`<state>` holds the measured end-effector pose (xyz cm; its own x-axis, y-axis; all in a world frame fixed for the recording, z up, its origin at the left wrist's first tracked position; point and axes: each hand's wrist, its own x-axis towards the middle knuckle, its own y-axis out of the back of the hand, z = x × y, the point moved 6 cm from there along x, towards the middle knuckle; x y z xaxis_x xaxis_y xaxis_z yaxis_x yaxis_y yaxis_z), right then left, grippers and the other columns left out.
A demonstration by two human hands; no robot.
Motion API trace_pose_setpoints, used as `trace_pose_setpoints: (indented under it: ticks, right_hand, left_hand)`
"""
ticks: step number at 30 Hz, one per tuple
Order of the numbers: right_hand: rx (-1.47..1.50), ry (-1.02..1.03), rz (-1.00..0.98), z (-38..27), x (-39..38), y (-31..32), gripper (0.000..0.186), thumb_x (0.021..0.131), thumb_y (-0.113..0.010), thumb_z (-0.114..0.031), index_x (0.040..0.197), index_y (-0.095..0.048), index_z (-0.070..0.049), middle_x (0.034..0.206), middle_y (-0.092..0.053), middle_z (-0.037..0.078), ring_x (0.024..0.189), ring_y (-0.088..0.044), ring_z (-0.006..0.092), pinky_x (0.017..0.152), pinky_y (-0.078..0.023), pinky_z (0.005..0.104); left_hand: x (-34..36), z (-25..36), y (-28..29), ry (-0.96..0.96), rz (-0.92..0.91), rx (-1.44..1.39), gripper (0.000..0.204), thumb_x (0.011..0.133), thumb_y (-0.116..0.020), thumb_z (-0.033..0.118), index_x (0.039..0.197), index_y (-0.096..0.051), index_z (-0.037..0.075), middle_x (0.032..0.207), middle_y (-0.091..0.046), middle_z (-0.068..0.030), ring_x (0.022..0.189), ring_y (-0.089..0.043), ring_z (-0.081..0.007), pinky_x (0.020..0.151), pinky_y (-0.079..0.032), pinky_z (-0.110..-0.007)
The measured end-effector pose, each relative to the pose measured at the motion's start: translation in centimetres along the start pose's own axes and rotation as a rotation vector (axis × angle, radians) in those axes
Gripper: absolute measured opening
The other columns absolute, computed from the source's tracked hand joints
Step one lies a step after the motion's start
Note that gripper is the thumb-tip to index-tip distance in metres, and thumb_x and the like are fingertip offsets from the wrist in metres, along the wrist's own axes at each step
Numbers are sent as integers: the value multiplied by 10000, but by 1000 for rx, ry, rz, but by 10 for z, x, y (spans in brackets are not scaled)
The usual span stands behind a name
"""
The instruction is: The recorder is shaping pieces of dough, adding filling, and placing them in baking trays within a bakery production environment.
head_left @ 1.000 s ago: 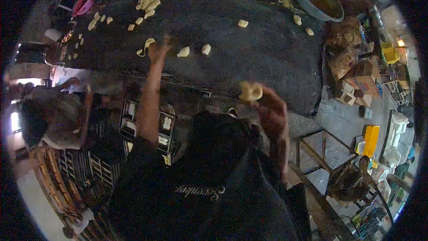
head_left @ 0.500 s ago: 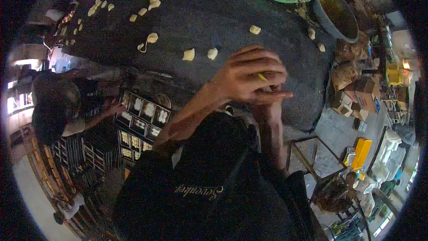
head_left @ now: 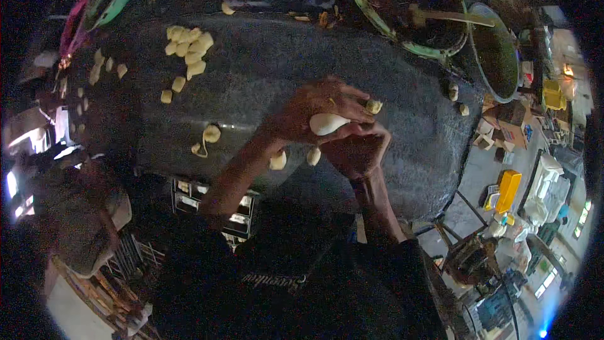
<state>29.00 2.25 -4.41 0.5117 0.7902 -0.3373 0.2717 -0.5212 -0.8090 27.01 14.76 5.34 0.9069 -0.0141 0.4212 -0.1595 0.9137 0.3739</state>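
Observation:
Over the dark work table, my left hand (head_left: pixel 312 102) and my right hand (head_left: pixel 357 152) are pressed together, the left on the far side. A smooth, pale piece of dough (head_left: pixel 328 124) bulges out between them, with the fingers of both curled round it. Part of this piece is hidden by the fingers. Just past my left fingertips sits a small dough lump (head_left: pixel 374 107). Two more lumps rest close to my wrists: one dough lump (head_left: pixel 278 160) by the left wrist and another dough lump (head_left: pixel 313 155) beside the right hand.
A dough pile (head_left: pixel 191 44) lies at the far left of the table (head_left: pixel 415 107), with scattered lumps around. At the far right stand a green-rimmed basin (head_left: pixel 462 31) with a wooden-handled tool and a grey basin (head_left: pixel 513 82). A compartmented tray (head_left: pixel 189 200) and another person (head_left: pixel 88 214) are at left.
My view has shifted, so the table's far side shows more. My hands have turned and closed together, and the pale dough between them now shows. The person at left has leaned nearer.

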Motion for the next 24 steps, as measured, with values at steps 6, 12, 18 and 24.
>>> trace_pose_setpoints:
  ticks: [6,12,18,24]
  right_hand:
    - [-146,13,31,-29,26,47,491,766,-638,-305,1189,-571,-66,1084,-645,105,937,-601,209,718,-486,309]
    - [-901,304,204,-202,90,32,345,878,-570,-256,1155,-603,-53,1024,-655,124,961,-610,267,812,-494,364]
    - [-2554,-118,274,-254,240,37,253,945,-539,-231,1049,-658,-34,950,-658,147,950,-636,302,869,-497,401]
    - [-2502,366,-501,-252,217,88,276,942,-560,-251,1093,-641,-34,974,-660,145,912,-642,303,835,-526,436]
  left_hand:
    - [35,-32,27,-104,-39,-6,457,754,-771,348,1179,-664,217,1456,-434,-116,1408,-303,-287,1118,-263,-519]
    - [-20,-77,99,237,628,-1,403,782,-767,210,1155,-656,102,1362,-527,-134,1290,-476,-317,1038,-392,-481]
    - [-123,-97,69,575,160,169,299,849,-677,143,1138,-638,74,1166,-629,-142,1075,-614,-313,951,-467,-427]
    - [-174,-60,24,700,128,252,236,887,-632,109,1122,-648,104,1128,-631,-145,1073,-608,-318,942,-464,-414]
